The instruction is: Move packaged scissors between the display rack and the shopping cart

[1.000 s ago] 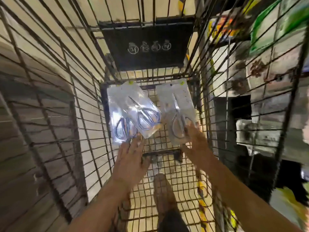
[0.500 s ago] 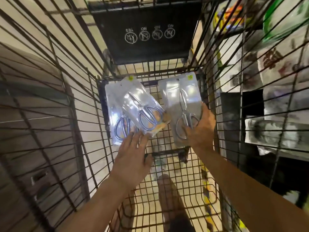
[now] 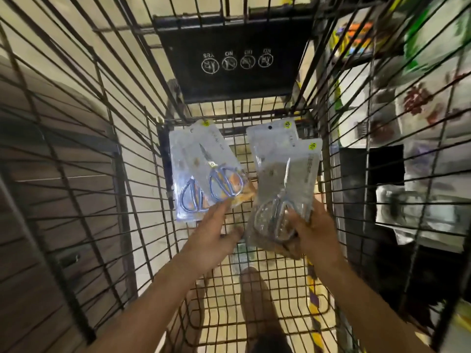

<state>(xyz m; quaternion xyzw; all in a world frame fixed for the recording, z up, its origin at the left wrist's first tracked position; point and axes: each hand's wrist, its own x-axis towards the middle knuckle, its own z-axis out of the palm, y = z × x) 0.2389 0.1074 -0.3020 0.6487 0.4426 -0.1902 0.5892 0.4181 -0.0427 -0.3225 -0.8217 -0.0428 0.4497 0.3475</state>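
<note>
R hand point(image 3: 316, 225) now lifts scissors pkg point(image 3: 283, 189) | L hand point(image 3: 211, 228) still flat

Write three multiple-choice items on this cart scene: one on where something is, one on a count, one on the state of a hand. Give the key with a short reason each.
1. Where do the two overlapping scissor packs lie?
A. On the far left of the shopping cart floor
B. On a display hook
C. On the tiled floor outside the cart

2. How many round pictograms does the black panel carry?
A. Two
B. Four
C. Six

3. What is the right hand doing?
A. Hanging idle
B. Pressing flat on the cart wall
C. Gripping a scissor pack

Key: 1 A, they rest on the wire floor by the far end, left of centre. 2 B, four white circles stand in a row. 3 C, its fingers curl round the pack's lower end, while the left hand reaches with straight fingers toward the pair.
</note>
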